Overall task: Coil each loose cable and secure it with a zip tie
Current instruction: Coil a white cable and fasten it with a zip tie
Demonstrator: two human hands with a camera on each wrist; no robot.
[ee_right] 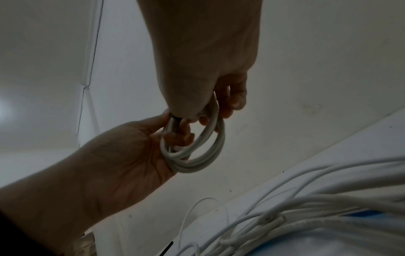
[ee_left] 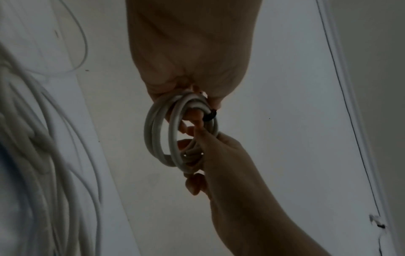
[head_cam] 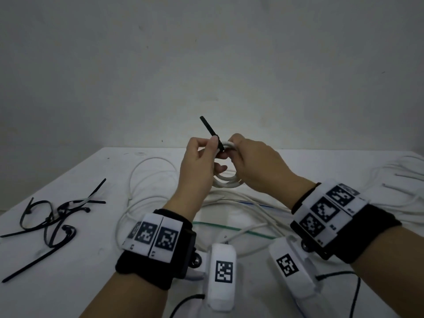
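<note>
A small coil of white cable (head_cam: 227,181) is held up above the table between both hands. A black zip tie (head_cam: 211,131) wraps the coil's top, and its tail sticks up and to the left. My left hand (head_cam: 214,144) pinches the zip tie just where it meets the coil. My right hand (head_cam: 232,148) grips the coil's top right, with fingers curled through the loops. In the left wrist view the coil (ee_left: 157,138) hangs below my left hand (ee_left: 197,104), and the tie's black band (ee_left: 209,116) shows on it. The right wrist view shows the coil (ee_right: 210,149) too.
A heap of black zip ties (head_cam: 52,216) lies at the table's left. Loose white cables (head_cam: 149,180) sprawl under my hands, and more cables (head_cam: 401,177) lie at the right. A clear bag with a green strip (head_cam: 229,228) lies near me. A wall backs the white table (head_cam: 80,260).
</note>
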